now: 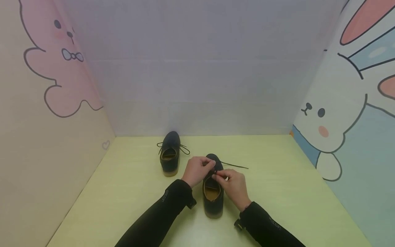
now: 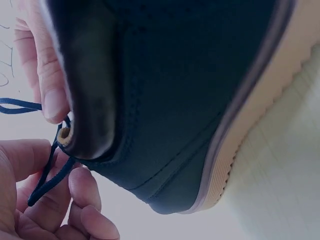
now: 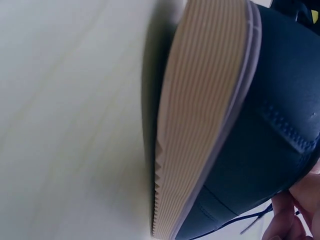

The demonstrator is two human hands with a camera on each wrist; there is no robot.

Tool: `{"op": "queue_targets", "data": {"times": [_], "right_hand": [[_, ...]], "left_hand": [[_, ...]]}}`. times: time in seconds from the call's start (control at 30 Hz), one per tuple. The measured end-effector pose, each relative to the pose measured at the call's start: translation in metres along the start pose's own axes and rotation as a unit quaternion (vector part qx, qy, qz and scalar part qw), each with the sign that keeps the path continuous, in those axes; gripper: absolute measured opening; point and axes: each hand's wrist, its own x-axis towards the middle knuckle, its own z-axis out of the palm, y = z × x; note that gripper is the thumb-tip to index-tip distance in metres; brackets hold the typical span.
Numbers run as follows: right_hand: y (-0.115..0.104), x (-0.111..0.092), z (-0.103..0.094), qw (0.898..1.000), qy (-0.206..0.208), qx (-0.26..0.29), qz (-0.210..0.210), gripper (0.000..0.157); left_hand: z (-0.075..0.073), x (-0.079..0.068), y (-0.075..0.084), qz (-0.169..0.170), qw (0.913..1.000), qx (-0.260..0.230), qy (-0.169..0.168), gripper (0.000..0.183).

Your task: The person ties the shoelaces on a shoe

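Observation:
A dark blue shoe (image 1: 213, 207) with a pale ribbed sole stands between my hands, its toe pointing away. My left hand (image 1: 197, 170), over the shoe's front, pinches the dark shoelace (image 2: 46, 189), which forms a loop between its fingers in the left wrist view. From the other side my right hand (image 1: 234, 185) holds another part of the lace at the shoe's opening, thumb against fingers. A loose lace end (image 1: 236, 166) trails rightward onto the table. The right wrist view shows the sole (image 3: 200, 105) close up; the fingers there are partly hidden behind the shoe.
A matching shoe (image 1: 170, 165) with its lace tied in a bow stands farther back on the left. The pale yellow tabletop (image 1: 271, 192) is bounded by a grey back wall (image 1: 197, 85) and side panels with cartoon animals.

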Motion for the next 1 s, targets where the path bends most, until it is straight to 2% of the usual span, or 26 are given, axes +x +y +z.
{"op": "queue_targets", "data": {"times": [0.2,0.3,0.43,0.53,0.7,1.0], "right_hand": [[0.003,0.0,-0.002,0.999,-0.019,0.004,0.035,0.014],[0.007,0.001,-0.004,0.998,-0.008,0.0,0.061,0.011],[0.014,0.003,-0.006,0.997,0.002,-0.03,0.077,0.019],[0.019,0.007,-0.008,0.994,-0.022,-0.042,0.094,0.024],[0.025,0.013,-0.012,0.989,-0.06,-0.018,0.131,0.014],[0.037,0.018,-0.021,0.985,-0.065,-0.029,0.156,0.015]], "left_hand": [[0.002,0.001,-0.001,-0.011,0.9999,-0.005,-0.001,0.026],[0.003,0.001,-0.002,-0.017,0.9998,-0.01,-0.007,0.025],[0.004,0.001,-0.003,-0.026,0.9993,-0.019,-0.019,0.025],[0.005,0.002,-0.003,-0.033,0.9987,-0.027,-0.026,0.025],[0.006,0.003,-0.003,-0.039,0.9982,-0.033,-0.031,0.025],[0.005,0.003,-0.004,-0.039,0.998,-0.043,-0.027,0.025]]}}
